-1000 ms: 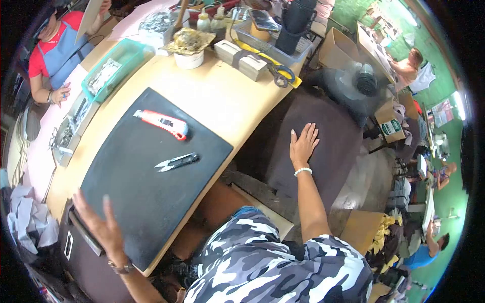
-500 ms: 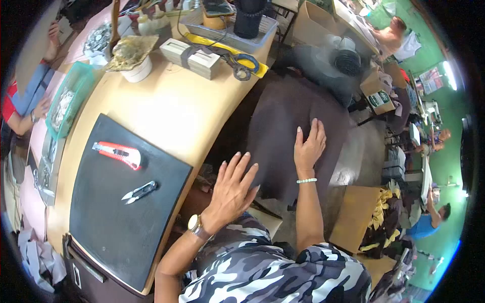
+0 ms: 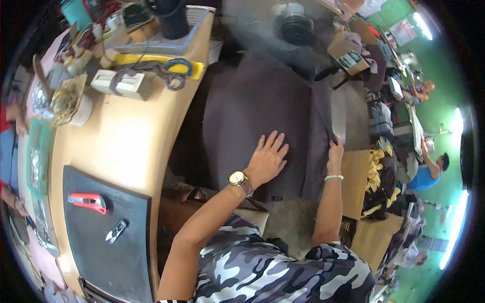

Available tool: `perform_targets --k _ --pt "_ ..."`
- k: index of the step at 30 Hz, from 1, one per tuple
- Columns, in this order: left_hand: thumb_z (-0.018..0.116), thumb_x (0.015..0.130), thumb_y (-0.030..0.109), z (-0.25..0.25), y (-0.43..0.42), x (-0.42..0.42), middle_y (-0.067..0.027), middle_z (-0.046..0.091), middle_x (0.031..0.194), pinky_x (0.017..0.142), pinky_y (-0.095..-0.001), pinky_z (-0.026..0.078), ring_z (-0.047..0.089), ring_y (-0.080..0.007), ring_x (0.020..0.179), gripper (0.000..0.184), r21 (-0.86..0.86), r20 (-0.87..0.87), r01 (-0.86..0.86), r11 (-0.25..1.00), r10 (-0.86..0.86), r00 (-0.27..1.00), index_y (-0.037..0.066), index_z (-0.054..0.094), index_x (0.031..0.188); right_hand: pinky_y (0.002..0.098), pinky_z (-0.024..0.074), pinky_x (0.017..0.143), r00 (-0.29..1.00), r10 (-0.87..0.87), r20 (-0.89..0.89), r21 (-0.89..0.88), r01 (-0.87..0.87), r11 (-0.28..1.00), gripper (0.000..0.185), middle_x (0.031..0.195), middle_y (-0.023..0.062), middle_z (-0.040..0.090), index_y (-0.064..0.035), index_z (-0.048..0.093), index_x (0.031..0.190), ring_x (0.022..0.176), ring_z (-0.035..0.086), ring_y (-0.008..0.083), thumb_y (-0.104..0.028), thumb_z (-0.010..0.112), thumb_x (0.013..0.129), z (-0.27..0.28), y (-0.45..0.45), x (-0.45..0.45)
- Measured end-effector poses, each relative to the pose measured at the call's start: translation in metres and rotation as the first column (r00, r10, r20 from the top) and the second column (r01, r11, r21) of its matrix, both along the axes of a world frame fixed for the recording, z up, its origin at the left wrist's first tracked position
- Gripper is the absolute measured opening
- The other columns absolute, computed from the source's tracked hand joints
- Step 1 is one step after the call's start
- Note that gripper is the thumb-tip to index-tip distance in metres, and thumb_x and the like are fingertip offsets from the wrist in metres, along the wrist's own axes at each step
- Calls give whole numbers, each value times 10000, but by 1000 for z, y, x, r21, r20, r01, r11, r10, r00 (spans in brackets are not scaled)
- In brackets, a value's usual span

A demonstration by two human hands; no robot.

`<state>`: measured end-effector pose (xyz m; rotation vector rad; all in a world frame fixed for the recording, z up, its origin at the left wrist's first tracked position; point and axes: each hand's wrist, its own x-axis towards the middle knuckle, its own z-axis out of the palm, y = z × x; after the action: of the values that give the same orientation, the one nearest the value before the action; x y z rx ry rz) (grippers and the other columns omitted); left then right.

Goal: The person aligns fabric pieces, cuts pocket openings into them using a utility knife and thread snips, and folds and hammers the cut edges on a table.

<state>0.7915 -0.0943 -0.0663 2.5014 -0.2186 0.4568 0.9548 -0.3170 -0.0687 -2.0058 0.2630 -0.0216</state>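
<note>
A large dark brown piece of cloth point(image 3: 257, 101) is spread out in front of me, beside the table. My left hand point(image 3: 267, 160) lies flat on its near part, fingers stretched out, a watch on the wrist. At the cloth's right side, my right hand point(image 3: 335, 151) pinches the edge, and a fold runs up from the fingers. A small dark label or mark point(image 3: 277, 199) shows at the near edge of the cloth.
On the wooden table point(image 3: 121, 136) at left lie a black mat point(image 3: 96, 252), a red box cutter point(image 3: 88, 202), thread snips point(image 3: 117, 231) and blue-handled scissors point(image 3: 178, 66). A cardboard box point(image 3: 355, 177) stands close by my right arm. Other people work farther off.
My left hand has come down onto the cloth, farther right. My right hand has moved right and taken hold of the cloth's edge. The view has turned to the right.
</note>
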Motion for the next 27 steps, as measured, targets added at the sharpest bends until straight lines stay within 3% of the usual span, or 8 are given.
perform_targets --k 6,10,12,15,18,21,23,27 --pt "603 823 370 -3 -13 13 -213 458 1261 976 -555 333 392 -372 1214 496 117 -200 -71 991 94 975 -6 547 1142 405 362 986 982 -179 58 -433 186 882 515 1232 247 517 66 430 1273 1160 484 372 -222 569 869 -94 -120 37" --pt "607 782 497 13 -36 26 -225 447 1255 948 -576 338 377 -397 1203 659 270 -239 -168 948 235 942 -33 528 1166 427 322 1032 981 -190 44 -549 183 816 790 1402 235 343 36 242 1384 1258 381 396 -422 590 842 -23 -36 4" --pt "587 779 537 5 -40 31 -226 430 1273 940 -597 335 364 -412 1209 717 310 -273 -173 935 262 926 -16 482 1222 433 363 993 956 56 287 -597 133 791 694 1363 221 384 -48 292 1389 1222 414 395 -364 593 849 -31 -18 1" --pt "575 791 531 -4 -41 27 -227 428 1279 932 -611 335 363 -418 1213 701 360 -271 -166 918 273 923 -1 466 1235 448 432 886 879 440 183 -728 -180 662 378 1194 168 474 -165 548 1220 1068 504 389 -226 581 848 -46 -7 -3" --pt "562 807 520 -4 -41 26 -230 441 1267 921 -618 342 377 -424 1205 663 369 -271 -155 916 266 925 7 474 1217 436 440 872 910 399 -111 -745 -342 573 271 1151 158 515 -68 626 1082 1007 532 390 -205 562 857 -67 -7 -4" --pt "543 826 514 0 -40 28 -234 456 1249 911 -617 352 395 -427 1191 620 361 -280 -152 920 263 923 3 502 1175 395 444 853 914 349 -206 -448 -405 797 306 1081 174 573 23 636 1006 949 577 340 -243 561 875 -139 -41 20" --pt "529 838 515 2 -39 29 -238 468 1231 902 -615 362 407 -429 1178 602 349 -268 -162 923 264 927 -8 529 1136 366 439 845 941 221 -256 -121 -258 959 387 1056 183 598 71 627 986 935 587 297 -297 568 881 -107 -25 7" --pt "512 850 515 3 -40 37 -211 502 1122 842 -584 402 455 -406 1082 563 274 -248 -214 937 284 926 -26 611 974 329 425 838 943 179 -281 173 -133 976 540 1058 189 611 112 611 998 931 583 233 -407 612 851 -73 -5 -17"
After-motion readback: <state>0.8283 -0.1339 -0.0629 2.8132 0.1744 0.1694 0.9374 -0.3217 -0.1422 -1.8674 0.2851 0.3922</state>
